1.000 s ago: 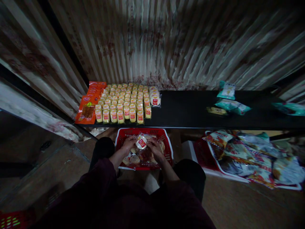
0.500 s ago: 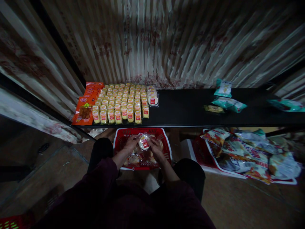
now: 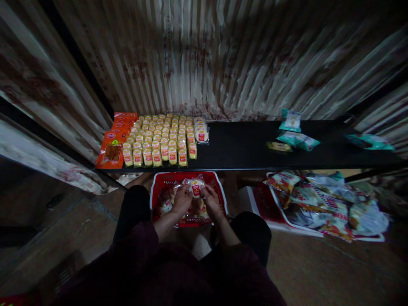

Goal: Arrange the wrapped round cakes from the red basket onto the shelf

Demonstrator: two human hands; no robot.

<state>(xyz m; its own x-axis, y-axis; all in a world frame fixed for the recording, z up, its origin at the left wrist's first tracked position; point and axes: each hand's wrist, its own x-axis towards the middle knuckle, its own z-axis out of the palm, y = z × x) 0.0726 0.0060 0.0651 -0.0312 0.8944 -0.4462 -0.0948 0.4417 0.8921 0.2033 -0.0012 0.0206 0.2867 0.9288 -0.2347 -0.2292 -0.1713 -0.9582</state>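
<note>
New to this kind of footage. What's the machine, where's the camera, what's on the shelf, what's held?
There is no machine: these are a person's bare hands. One camera, worn on the head, looks forward and down. The left hand and right hand hold a white packet with a red label between them, above a red basket of more packets.

On the black shelf, from left to right, lie orange packets, rows of small yellow packets, a short row of round white ones, then, past a gap, a few green packets.
</note>
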